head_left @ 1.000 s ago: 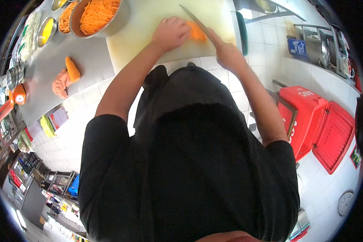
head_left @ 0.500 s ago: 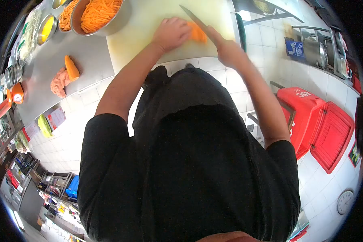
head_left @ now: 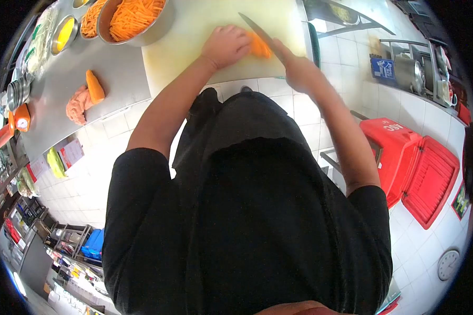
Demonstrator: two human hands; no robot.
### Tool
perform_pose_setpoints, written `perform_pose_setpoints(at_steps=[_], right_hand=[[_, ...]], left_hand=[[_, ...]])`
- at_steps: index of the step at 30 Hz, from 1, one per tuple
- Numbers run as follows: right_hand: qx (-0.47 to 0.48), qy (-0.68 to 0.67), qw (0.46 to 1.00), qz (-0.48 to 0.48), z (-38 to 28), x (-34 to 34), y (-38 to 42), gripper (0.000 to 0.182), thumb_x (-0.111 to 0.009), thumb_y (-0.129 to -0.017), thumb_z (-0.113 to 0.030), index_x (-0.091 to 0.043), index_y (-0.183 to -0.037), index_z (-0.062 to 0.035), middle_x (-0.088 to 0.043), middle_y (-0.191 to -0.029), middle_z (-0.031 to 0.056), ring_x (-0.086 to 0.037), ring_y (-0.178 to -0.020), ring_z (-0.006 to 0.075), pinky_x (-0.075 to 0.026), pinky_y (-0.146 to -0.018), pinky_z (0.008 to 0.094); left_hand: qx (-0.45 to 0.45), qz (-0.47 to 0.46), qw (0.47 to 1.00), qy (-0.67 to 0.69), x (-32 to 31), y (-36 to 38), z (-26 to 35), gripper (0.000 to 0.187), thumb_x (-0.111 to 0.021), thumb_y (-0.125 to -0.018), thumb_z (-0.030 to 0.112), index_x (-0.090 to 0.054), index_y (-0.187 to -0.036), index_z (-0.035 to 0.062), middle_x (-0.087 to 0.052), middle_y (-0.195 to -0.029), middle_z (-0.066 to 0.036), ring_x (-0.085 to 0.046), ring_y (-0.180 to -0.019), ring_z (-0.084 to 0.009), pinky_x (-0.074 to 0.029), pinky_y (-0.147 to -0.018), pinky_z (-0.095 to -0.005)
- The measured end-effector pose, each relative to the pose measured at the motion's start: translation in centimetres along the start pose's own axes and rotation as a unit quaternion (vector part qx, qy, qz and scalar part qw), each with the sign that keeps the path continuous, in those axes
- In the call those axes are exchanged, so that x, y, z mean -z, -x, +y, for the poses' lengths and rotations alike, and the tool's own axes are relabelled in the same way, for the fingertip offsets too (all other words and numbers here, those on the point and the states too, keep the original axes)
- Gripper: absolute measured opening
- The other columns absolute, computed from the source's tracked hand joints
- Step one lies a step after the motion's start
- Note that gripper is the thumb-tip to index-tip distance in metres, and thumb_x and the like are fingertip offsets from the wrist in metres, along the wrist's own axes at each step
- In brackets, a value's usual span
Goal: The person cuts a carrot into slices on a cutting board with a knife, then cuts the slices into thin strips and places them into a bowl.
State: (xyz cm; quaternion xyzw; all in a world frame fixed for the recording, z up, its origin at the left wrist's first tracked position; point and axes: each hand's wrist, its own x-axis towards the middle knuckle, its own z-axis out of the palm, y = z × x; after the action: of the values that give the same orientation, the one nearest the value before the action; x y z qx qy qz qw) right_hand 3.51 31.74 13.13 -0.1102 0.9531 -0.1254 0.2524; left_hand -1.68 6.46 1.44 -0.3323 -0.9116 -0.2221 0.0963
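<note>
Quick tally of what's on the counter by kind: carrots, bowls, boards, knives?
Carrot pieces: 2, one under the left hand on the board, one whole on the counter
Metal bowls: 3 in view: big one of carrot shreds, another, a yellow-filled one
Cutting board: 1
Knife, in the right hand: 1
Total: 7

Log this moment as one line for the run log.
left hand pressing carrot piece on cutting board | right hand gripping knife, blade on carrot | metal bowl of shredded carrot beside board
</note>
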Motion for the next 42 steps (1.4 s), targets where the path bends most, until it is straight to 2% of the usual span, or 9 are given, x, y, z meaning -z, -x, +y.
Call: perform_pose_setpoints(at_steps=[4,12,15,22,30,31,38,40,42], right_hand=[[-0.043,-0.024,0.999,0.02,-0.6,-3.9,-0.7,0.092,-0.056,-0.089,-0.001,-0.021,-0.166,-0.0366,-0.073,-0.097,0.029,-0.072,-0.091,0.0456,-0.056,-0.081,0.0556],[0.013,0.014,1.0,0.017,-0.3,0.0,-0.1,0.089,-0.053,-0.09,-0.001,-0.02,-0.166,-0.0355,-0.073,-0.101,0.0303,-0.072,-0.095,0.0463,-0.056,-0.083,0.056],[-0.015,-0.04,0.998,0.046,0.1,-5.1,-0.8,0.092,-0.051,-0.089,0.001,-0.018,-0.166,-0.0361,-0.072,-0.098,0.0311,-0.072,-0.091,0.0469,-0.056,-0.08,0.0579],[0.014,0.012,1.0,0.006,-0.7,0.0,-0.9,0.09,-0.052,-0.09,0.0,-0.019,-0.166,-0.0355,-0.072,-0.096,0.0309,-0.072,-0.091,0.0471,-0.056,-0.082,0.057],[-0.015,-0.027,0.999,0.013,-1.9,-2.5,-1.1,0.085,-0.046,-0.091,0.004,-0.022,-0.166,-0.0284,-0.071,-0.1,0.0335,-0.07,-0.094,0.0494,-0.052,-0.082,0.0588],[0.008,-0.005,0.999,0.042,-1.1,-2.4,-1.5,0.088,-0.053,-0.09,-0.001,-0.022,-0.165,-0.0341,-0.072,-0.099,0.0301,-0.072,-0.093,0.0471,-0.056,-0.082,0.0567],[-0.025,-0.043,0.998,0.034,-1.8,-4.8,-0.8,0.094,-0.055,-0.087,0.0,-0.016,-0.167,-0.0323,-0.072,-0.096,0.0297,-0.072,-0.092,0.0462,-0.056,-0.081,0.057],[-0.048,-0.05,0.998,0.004,-2.6,-3.4,-1.0,0.091,-0.047,-0.088,0.005,-0.02,-0.167,-0.0329,-0.069,-0.108,0.0363,-0.07,-0.099,0.05,-0.053,-0.086,0.0571],[-0.036,-0.037,0.999,-0.005,-2.3,-3.0,-0.6,0.09,-0.047,-0.088,0.005,-0.021,-0.167,-0.03,-0.069,-0.108,0.0356,-0.07,-0.1,0.0496,-0.053,-0.087,0.0561]], left_hand=[[0.001,0.004,1.0,-0.001,-0.3,0.4,0.3,0.025,-0.065,-0.095,0.038,-0.073,-0.111,0.0196,-0.068,-0.117,-0.002,-0.061,-0.114,-0.0255,-0.047,-0.095,-0.0458],[0.002,-0.004,1.0,0.004,0.1,0.1,0.0,0.026,-0.064,-0.097,0.038,-0.072,-0.113,0.0194,-0.068,-0.119,-0.003,-0.06,-0.116,-0.0265,-0.046,-0.097,-0.0466],[0.004,-0.001,1.0,0.005,0.0,0.4,0.2,0.027,-0.064,-0.097,0.038,-0.072,-0.114,0.0191,-0.068,-0.119,-0.003,-0.06,-0.117,-0.0266,-0.046,-0.097,-0.0468],[0.013,-0.01,1.0,0.009,0.2,0.1,0.3,0.026,-0.064,-0.097,0.038,-0.073,-0.113,0.0194,-0.068,-0.118,-0.002,-0.061,-0.117,-0.026,-0.046,-0.097,-0.0461],[-0.004,0.03,1.0,0.008,-0.2,1.4,0.7,0.024,-0.066,-0.096,0.038,-0.074,-0.11,0.0193,-0.069,-0.116,-0.001,-0.061,-0.113,-0.0243,-0.046,-0.096,-0.044],[-0.002,0.023,1.0,0.001,0.2,1.0,0.5,0.024,-0.065,-0.096,0.038,-0.074,-0.11,0.0192,-0.069,-0.116,-0.001,-0.061,-0.114,-0.0241,-0.046,-0.095,-0.0441],[0.009,0.007,1.0,0.003,0.5,0.2,0.3,0.025,-0.066,-0.096,0.037,-0.074,-0.11,0.0183,-0.068,-0.117,-0.001,-0.061,-0.115,-0.0242,-0.045,-0.096,-0.0439],[0.005,0.017,1.0,0.004,0.6,-0.3,-0.5,0.025,-0.066,-0.095,0.036,-0.074,-0.11,0.0181,-0.068,-0.117,-0.001,-0.061,-0.116,-0.0246,-0.046,-0.096,-0.0441],[0.004,0.01,1.0,0.015,0.4,0.4,0.6,0.024,-0.067,-0.094,0.035,-0.073,-0.11,0.0176,-0.068,-0.117,-0.002,-0.061,-0.116,-0.0251,-0.046,-0.097,-0.0446]])
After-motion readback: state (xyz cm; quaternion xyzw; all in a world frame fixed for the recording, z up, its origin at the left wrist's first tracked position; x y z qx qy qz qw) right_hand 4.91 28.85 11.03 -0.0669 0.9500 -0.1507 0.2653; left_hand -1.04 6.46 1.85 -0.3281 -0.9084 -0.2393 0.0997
